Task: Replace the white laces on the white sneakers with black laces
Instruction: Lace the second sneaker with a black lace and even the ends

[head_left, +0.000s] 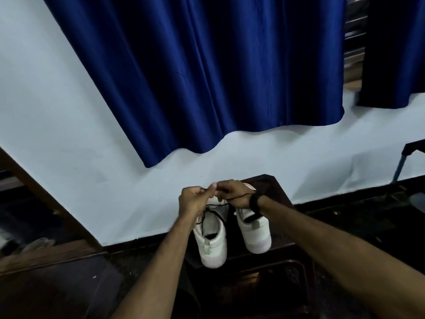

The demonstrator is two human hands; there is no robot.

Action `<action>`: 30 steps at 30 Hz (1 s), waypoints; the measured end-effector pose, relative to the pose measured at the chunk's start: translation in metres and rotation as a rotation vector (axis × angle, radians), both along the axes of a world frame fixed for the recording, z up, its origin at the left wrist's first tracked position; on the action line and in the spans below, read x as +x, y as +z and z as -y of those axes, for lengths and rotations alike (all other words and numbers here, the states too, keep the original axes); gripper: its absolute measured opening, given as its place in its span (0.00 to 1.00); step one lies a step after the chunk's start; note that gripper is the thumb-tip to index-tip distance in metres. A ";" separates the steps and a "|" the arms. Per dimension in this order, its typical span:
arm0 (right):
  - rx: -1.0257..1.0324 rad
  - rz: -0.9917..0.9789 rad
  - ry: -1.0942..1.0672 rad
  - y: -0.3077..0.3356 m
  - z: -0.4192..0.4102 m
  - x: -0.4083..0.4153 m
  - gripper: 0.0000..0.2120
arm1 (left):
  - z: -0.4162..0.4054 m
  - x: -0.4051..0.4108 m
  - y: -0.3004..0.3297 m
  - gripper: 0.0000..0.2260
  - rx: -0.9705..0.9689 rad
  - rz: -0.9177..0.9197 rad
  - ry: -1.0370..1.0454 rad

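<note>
Head view: a blue curtain hangs on a pale wall. Below it, two white sneakers sit side by side on a dark stool. Above them, left hand and right hand each pinch a black lace that trails into the left sneaker.

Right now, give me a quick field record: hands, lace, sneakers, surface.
left hand: pinches black lace
right hand: pinches black lace
black lace: runs from hands down to left sneaker
left sneaker: black lace partly in, heel toward camera
right sneaker: beside it, lacing hidden
stool: dark, holds both sneakers
</note>
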State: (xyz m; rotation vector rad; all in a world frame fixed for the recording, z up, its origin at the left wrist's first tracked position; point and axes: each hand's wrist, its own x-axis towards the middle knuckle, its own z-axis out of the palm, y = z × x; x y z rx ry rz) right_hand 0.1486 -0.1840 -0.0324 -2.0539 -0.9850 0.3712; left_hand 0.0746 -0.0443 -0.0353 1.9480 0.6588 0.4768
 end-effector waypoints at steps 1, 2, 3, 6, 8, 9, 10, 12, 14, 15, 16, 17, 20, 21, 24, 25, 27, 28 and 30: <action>-0.017 0.099 -0.046 -0.004 -0.001 0.001 0.09 | -0.003 0.000 -0.004 0.20 0.015 -0.014 0.035; -0.027 0.175 -0.091 -0.008 -0.002 0.003 0.10 | -0.005 0.001 -0.008 0.20 0.037 -0.047 0.048; -0.068 0.228 -0.122 -0.011 -0.004 0.004 0.10 | -0.006 0.002 -0.012 0.20 0.093 -0.117 0.024; -0.314 0.378 -0.195 -0.020 -0.011 0.004 0.12 | 0.001 0.005 -0.022 0.13 0.512 -0.419 -0.080; -0.418 0.409 -0.246 -0.028 -0.012 0.005 0.14 | 0.007 0.008 -0.021 0.09 0.637 -0.505 -0.101; -0.436 0.402 -0.275 -0.033 -0.012 0.006 0.14 | 0.011 0.010 -0.020 0.08 0.643 -0.535 -0.108; -0.449 0.394 -0.304 -0.037 -0.012 0.007 0.15 | 0.012 0.012 -0.019 0.08 0.643 -0.556 -0.122; -0.447 0.374 -0.373 -0.043 -0.012 0.009 0.15 | 0.015 0.015 -0.019 0.09 0.616 -0.587 -0.167; -0.415 0.362 -0.422 -0.046 -0.012 0.009 0.15 | 0.014 0.016 -0.021 0.14 0.576 -0.605 -0.194; -0.411 0.380 -0.439 -0.046 -0.013 0.009 0.15 | 0.012 0.017 -0.021 0.15 0.567 -0.611 -0.202; -0.416 0.401 -0.453 -0.046 -0.014 0.009 0.15 | 0.010 0.018 -0.023 0.16 0.575 -0.622 -0.206; -0.418 0.417 -0.465 -0.047 -0.014 0.009 0.15 | 0.009 0.018 -0.024 0.16 0.585 -0.634 -0.202; -0.407 0.423 -0.496 -0.050 -0.014 0.009 0.15 | 0.011 0.014 -0.029 0.12 0.592 -0.584 -0.122; -0.404 0.421 -0.504 -0.050 -0.013 0.009 0.15 | 0.013 0.012 -0.031 0.10 0.585 -0.538 -0.073; -0.382 0.404 -0.514 -0.050 -0.013 0.011 0.15 | 0.016 0.008 -0.034 0.08 0.575 -0.459 0.000; -0.368 0.398 -0.517 -0.050 -0.013 0.012 0.15 | 0.016 0.009 -0.034 0.08 0.564 -0.463 0.002; -0.349 0.397 -0.517 -0.052 -0.014 0.013 0.14 | 0.016 0.010 -0.032 0.08 0.525 -0.487 -0.001; -0.344 0.399 -0.514 -0.053 -0.015 0.013 0.14 | 0.016 0.012 -0.031 0.08 0.503 -0.502 -0.004; -0.351 0.393 -0.496 -0.054 -0.015 0.014 0.14 | 0.014 0.015 -0.030 0.09 0.474 -0.537 -0.011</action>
